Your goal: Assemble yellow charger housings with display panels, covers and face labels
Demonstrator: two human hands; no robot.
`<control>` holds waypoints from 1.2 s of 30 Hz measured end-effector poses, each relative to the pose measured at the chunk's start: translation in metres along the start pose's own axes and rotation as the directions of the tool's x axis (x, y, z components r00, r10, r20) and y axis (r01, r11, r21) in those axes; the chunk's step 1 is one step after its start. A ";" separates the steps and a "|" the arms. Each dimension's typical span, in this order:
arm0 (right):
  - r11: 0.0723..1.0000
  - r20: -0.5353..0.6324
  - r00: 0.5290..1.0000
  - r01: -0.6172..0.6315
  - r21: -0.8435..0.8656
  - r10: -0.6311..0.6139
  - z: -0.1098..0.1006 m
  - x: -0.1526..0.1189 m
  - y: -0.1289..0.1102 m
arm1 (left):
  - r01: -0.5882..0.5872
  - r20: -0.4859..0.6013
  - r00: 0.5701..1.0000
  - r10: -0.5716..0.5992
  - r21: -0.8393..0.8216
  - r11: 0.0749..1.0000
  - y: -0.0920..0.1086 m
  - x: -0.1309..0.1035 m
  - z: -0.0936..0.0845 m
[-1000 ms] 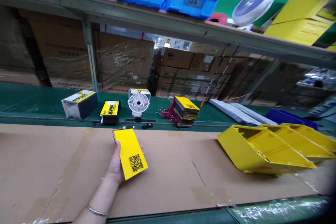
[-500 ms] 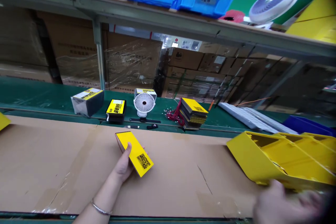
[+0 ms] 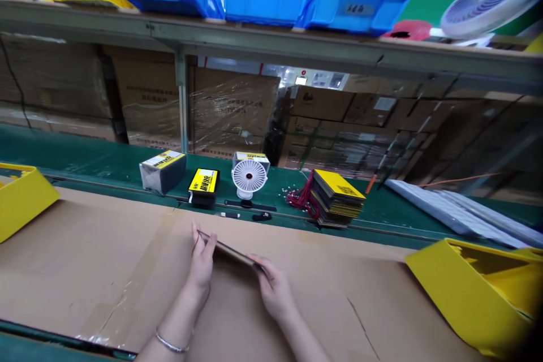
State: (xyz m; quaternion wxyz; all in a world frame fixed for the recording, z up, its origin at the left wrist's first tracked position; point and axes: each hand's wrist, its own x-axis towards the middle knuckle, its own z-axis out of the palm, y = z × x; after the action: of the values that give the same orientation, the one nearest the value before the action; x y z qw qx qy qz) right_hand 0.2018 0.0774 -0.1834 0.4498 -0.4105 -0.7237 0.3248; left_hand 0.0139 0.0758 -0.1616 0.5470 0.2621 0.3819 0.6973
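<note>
Head view: right hand has come in from the far right; thin panel now edge-on, yellow QR face out of sight. Left hand and right pinch opposite ends, panel between both grips, above worktop. Looks mid-handling: picked up, not set down; QR-topped stack beyond right grip seems left.

- 1 thin, flat panel shows nearly edge-on, its edge brownish and dark.
- It is gripped at 2 ends, slanting from far left to near right.
- It sits near, over brown cardboard.
</note>
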 end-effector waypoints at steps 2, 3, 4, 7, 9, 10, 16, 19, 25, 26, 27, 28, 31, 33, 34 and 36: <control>0.998 -0.056 0.997 -0.057 0.015 0.058 -0.011 -0.003 0.008 | -0.062 -0.043 0.997 0.066 0.102 0.993 0.005 0.000 -0.002; 0.996 -0.078 0.993 -0.082 0.024 0.084 -0.016 -0.004 0.011 | -0.071 -0.045 0.996 0.079 0.143 0.987 0.006 0.000 -0.002; 0.994 -0.096 0.990 -0.105 0.033 0.108 -0.021 -0.004 0.014 | -0.070 -0.039 0.996 0.078 0.171 0.983 0.005 0.000 -0.003; 0.985 -0.134 0.977 -0.159 0.065 0.166 -0.030 -0.001 0.020 | -0.046 -0.019 0.999 0.050 0.189 0.981 -0.004 0.006 -0.005; 0.979 -0.143 0.971 -0.181 0.091 0.193 -0.032 0.002 0.024 | -0.010 -0.007 1.000 0.011 0.160 0.987 -0.012 0.013 -0.007; 0.976 -0.142 0.969 -0.190 0.104 0.204 -0.032 0.004 0.025 | 0.015 -0.001 1.000 -0.015 0.144 0.989 -0.015 0.017 -0.009; 0.958 -0.115 0.957 -0.251 0.142 0.268 -0.031 0.006 0.032 | 0.084 -0.012 0.996 -0.083 0.125 0.989 -0.026 0.026 -0.016; 0.947 -0.070 0.952 -0.287 0.144 0.299 -0.029 0.007 0.032 | 0.083 -0.029 0.996 -0.080 0.122 0.989 -0.027 0.025 -0.015; 0.930 -0.015 0.939 -0.338 0.147 0.344 -0.026 0.009 0.032 | 0.079 -0.059 0.996 -0.073 0.106 0.991 -0.033 0.026 -0.016; 0.928 -0.017 0.938 -0.341 0.147 0.347 -0.025 0.009 0.032 | 0.081 -0.062 0.995 -0.075 0.102 0.992 -0.034 0.025 -0.016; 0.928 -0.020 0.937 -0.343 0.149 0.349 -0.025 0.009 0.033 | 0.083 -0.065 0.995 -0.077 0.097 0.992 -0.034 0.025 -0.015; 0.927 -0.022 0.937 -0.343 0.150 0.350 -0.024 0.009 0.034 | 0.082 -0.070 0.995 -0.076 0.091 0.992 -0.033 0.024 -0.015; 0.925 -0.026 0.935 -0.345 0.160 0.353 -0.024 0.008 0.035 | 0.072 -0.078 0.995 -0.067 0.070 0.995 -0.031 0.020 -0.011; 0.921 -0.033 0.932 -0.352 0.167 0.362 -0.023 0.007 0.035 | 0.072 -0.084 0.994 -0.067 0.061 0.996 -0.031 0.019 -0.010; 0.919 -0.039 0.929 -0.356 0.171 0.367 -0.023 0.007 0.035 | 0.076 -0.089 0.994 -0.070 0.061 0.995 -0.031 0.019 -0.010; 0.915 -0.052 0.925 -0.363 0.177 0.377 -0.023 0.006 0.035 | 0.083 -0.100 0.992 -0.076 0.070 0.994 -0.032 0.020 -0.010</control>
State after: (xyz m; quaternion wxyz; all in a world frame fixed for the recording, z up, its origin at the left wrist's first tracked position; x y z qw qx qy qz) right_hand 0.2318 0.1012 -0.2015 0.4427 -0.5149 -0.5840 0.4448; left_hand 0.0186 0.0963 -0.1952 0.5453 0.2324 0.4436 0.6722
